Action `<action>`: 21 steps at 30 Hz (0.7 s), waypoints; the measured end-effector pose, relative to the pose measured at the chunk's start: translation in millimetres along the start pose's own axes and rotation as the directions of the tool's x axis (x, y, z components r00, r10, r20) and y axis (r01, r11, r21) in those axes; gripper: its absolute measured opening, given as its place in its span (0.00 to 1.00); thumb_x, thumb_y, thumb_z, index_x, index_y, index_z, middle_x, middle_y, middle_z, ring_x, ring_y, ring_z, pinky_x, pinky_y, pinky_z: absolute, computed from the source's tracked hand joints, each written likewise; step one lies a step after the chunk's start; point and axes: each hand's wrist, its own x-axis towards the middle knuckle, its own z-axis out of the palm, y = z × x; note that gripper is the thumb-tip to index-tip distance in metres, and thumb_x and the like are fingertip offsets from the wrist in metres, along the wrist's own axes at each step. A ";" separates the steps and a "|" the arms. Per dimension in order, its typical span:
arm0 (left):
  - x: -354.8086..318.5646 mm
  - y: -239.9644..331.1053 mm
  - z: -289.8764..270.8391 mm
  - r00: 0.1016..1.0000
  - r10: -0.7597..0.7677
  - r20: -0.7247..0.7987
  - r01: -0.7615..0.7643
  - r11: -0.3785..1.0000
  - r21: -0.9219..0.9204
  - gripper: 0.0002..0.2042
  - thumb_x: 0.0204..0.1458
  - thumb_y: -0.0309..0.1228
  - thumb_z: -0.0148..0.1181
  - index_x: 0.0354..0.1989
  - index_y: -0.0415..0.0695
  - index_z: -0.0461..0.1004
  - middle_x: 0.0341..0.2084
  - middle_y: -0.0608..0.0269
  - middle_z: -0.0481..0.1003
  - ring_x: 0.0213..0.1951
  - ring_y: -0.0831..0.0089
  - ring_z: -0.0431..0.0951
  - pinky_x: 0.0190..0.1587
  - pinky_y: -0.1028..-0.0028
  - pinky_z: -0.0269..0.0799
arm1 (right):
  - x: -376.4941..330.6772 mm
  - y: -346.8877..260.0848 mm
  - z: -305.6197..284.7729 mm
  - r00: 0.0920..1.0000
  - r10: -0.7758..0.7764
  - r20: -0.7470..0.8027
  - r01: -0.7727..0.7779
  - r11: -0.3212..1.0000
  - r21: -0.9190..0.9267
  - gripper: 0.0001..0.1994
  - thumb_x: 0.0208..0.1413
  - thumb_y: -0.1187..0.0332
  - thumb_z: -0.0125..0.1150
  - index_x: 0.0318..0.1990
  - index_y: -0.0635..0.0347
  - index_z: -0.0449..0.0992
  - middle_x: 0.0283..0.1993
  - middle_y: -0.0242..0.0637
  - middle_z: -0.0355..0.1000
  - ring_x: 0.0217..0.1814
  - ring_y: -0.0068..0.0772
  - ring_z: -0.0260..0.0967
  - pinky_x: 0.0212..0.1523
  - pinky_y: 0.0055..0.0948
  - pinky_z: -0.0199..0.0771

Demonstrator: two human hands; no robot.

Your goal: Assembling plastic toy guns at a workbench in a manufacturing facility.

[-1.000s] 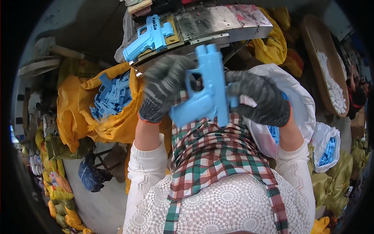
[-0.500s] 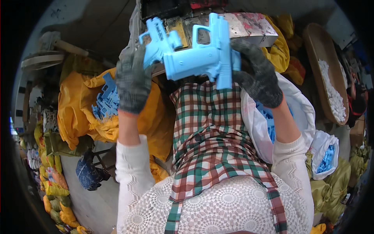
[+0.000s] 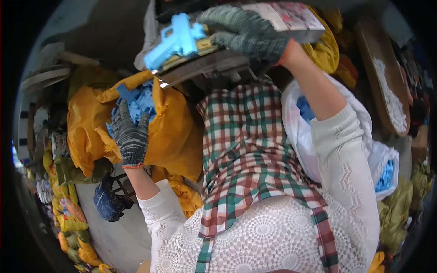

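A light blue toy pistol with a round knob on its side lies across the far bench, its grip pointing down and left. My right hand, in a dark grey knit glove, reaches in from the right with fingers stretched and thumb apart beside that knob. Whether it touches the toy is too blurred to tell. My left hand, gloved the same way, is open at the mouth of a yellow sack. Its fingertips lie over blue plastic pieces inside. Some pieces under the fingers are hidden.
At my right stands a white sack with blue pieces; a smaller white bag sits beyond it. A brown oblong tub holds white bits. A stained white box tops the bench. A dark blue bundle is low left.
The larger toy pistol at my right hand has gone from above the bench. My left hand has dropped to the yellow sack; my right has swung left to the remaining toy pistol.
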 end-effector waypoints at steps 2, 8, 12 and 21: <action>-1.0 13.1 -3.1 0.996 0.015 0.084 -0.017 1.000 0.021 0.28 0.51 0.40 0.58 0.60 0.46 0.60 0.56 0.49 0.63 0.59 0.55 0.61 0.61 0.60 0.51 | -37.8 7.2 -23.0 0.999 0.002 0.034 -0.004 0.997 0.073 0.15 0.53 0.72 0.58 0.50 0.60 0.73 0.52 0.38 0.70 0.52 0.32 0.68 0.53 0.28 0.67; -2.6 28.4 -10.3 0.930 0.306 0.201 -0.233 0.918 -0.322 0.20 0.53 0.30 0.57 0.55 0.40 0.67 0.43 0.50 0.74 0.45 0.65 0.74 0.48 0.70 0.67 | -204.9 94.8 -52.8 0.471 0.460 0.753 -0.801 0.580 0.147 0.09 0.56 0.67 0.53 0.36 0.62 0.77 0.28 0.32 0.73 0.27 0.24 0.69 0.28 0.25 0.70; 1.3 55.0 12.5 0.874 0.293 0.389 -0.086 0.879 -0.470 0.21 0.54 0.32 0.56 0.57 0.44 0.65 0.43 0.50 0.74 0.44 0.63 0.75 0.47 0.69 0.68 | -346.4 132.0 30.3 0.359 0.823 0.440 -0.515 0.568 -0.642 0.19 0.49 0.55 0.51 0.38 0.61 0.78 0.37 0.44 0.76 0.37 0.43 0.74 0.40 0.38 0.72; -17.6 66.1 8.3 0.834 0.262 0.485 0.008 0.874 -0.486 0.19 0.56 0.30 0.54 0.57 0.42 0.66 0.42 0.54 0.75 0.45 0.67 0.73 0.49 0.70 0.66 | -335.7 92.2 12.3 0.151 0.873 0.464 -0.626 0.448 -0.639 0.26 0.38 0.56 0.61 0.48 0.54 0.75 0.46 0.48 0.73 0.50 0.45 0.70 0.53 0.36 0.65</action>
